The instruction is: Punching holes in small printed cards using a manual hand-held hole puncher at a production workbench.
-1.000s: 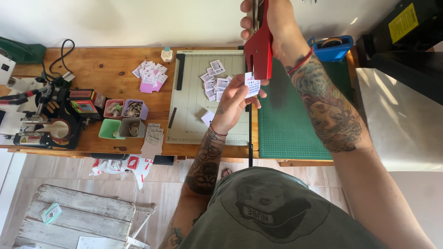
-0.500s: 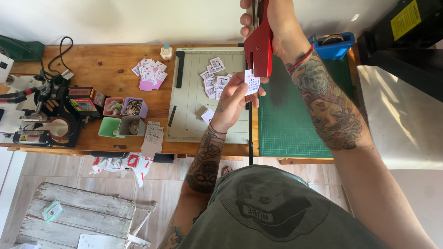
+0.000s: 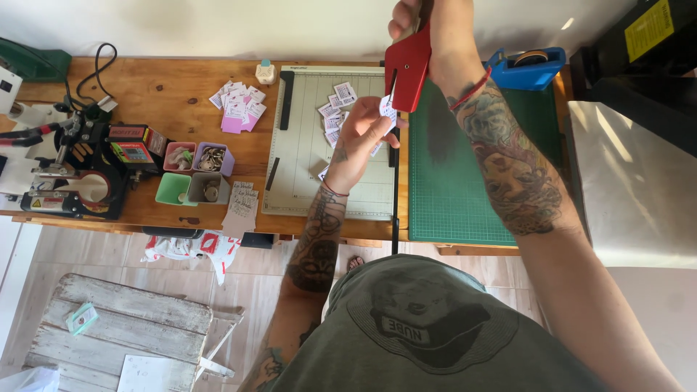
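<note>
Up above the desk [image 3: 181,94], the right hand [image 3: 428,29] has its fingers wrapped shut around the raised red handle [image 3: 406,69] of the paper cutter [image 3: 305,167], while the left hand [image 3: 359,134] just below pinches a small printed card [image 3: 388,109] between its fingers, beside the blade edge.

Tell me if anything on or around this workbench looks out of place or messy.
A crumpled red-and-white wrapper lies on the floor under the bench edge. Small cut cards lie scattered on the paper trimmer instead of stacked. The left hand holds one card at the raised red handle, gripped by the right hand.
</note>
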